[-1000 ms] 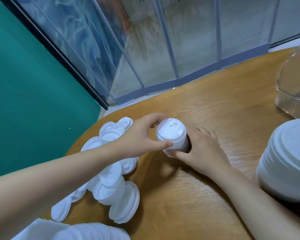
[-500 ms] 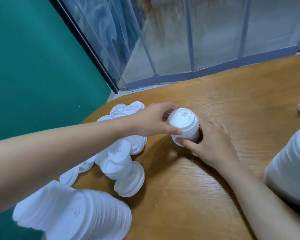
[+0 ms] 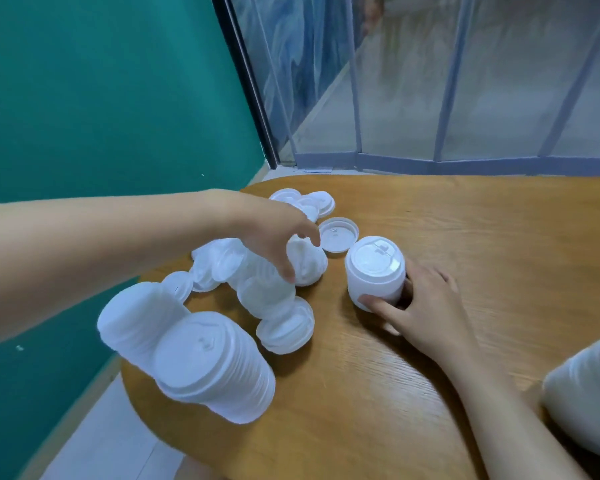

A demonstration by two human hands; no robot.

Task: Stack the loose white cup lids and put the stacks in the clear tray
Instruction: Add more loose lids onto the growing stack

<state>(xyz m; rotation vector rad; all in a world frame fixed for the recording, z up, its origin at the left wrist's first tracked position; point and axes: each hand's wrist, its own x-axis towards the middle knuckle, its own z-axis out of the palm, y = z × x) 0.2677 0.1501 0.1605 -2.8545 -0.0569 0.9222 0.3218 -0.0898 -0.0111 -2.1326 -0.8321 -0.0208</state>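
Near the table's left edge: two bare hands work among white cup lids on a round wooden table [image 3: 465,237]
Right hand: right hand [image 3: 426,306] curls thumb and fingers round the base of a short upright lid stack [image 3: 374,271], which stands on the wood toward the table's middle
Left hand: left hand [image 3: 274,237] hovers over the loose lids [image 3: 257,282], fingers spread and bent downward, holding nothing
Loose lids: a jumbled heap by the left edge; one upturned lid [image 3: 337,234] lies just beside the held stack
Finished stacks: two tall stacks [image 3: 194,358] lean at the near left edge; another [image 3: 586,393] at the right border
Clear tray: not in view
Risk: I judge the leaning stacks could slide off the rim if the left forearm brushes them
Open room: bare wood beyond and right of the held stack
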